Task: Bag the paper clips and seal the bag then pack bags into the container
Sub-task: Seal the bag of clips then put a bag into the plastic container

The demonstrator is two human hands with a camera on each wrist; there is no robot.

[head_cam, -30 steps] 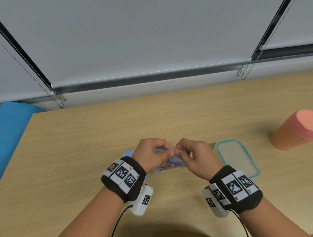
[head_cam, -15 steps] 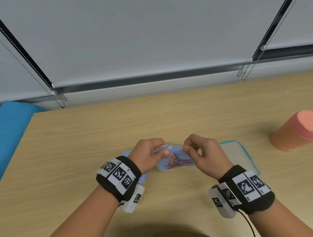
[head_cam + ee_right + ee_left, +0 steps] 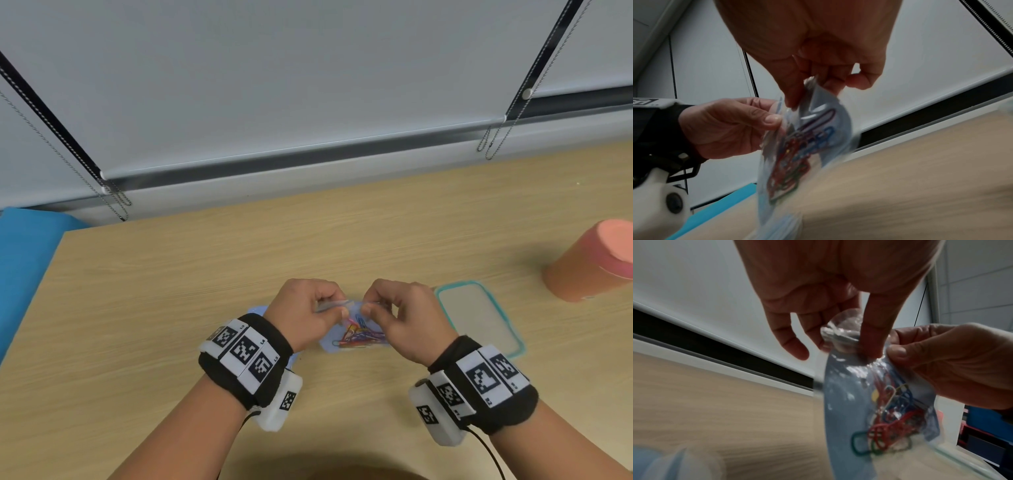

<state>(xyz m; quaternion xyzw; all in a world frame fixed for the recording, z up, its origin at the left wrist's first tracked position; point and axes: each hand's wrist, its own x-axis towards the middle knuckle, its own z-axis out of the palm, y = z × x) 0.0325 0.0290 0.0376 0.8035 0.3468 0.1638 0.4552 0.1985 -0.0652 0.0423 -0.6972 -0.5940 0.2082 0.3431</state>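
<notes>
A small clear bag (image 3: 356, 334) with a pale blue back holds several coloured paper clips (image 3: 358, 337) and hangs just above the wooden table (image 3: 171, 308). My left hand (image 3: 308, 313) pinches the bag's top strip at its left end, and my right hand (image 3: 399, 313) pinches the same strip at its right end. The left wrist view shows the bag (image 3: 875, 404), clips (image 3: 892, 426) bunched low, thumb and fingers (image 3: 873, 337) on the crumpled top. In the right wrist view the bag (image 3: 803, 142) looks blurred. The teal-rimmed container (image 3: 479, 317) lies right of my hands.
An orange-pink cylinder (image 3: 592, 260) stands at the far right of the table. A pale blue stack (image 3: 291, 359), maybe more bags, shows under my left wrist. A blue surface (image 3: 24, 260) borders the table's left edge. Blinds with bead chains (image 3: 493, 137) hang behind.
My hands parted along the bag's top half a second ago, then came close together again. The bag hangs a little lower and further right than one second ago.
</notes>
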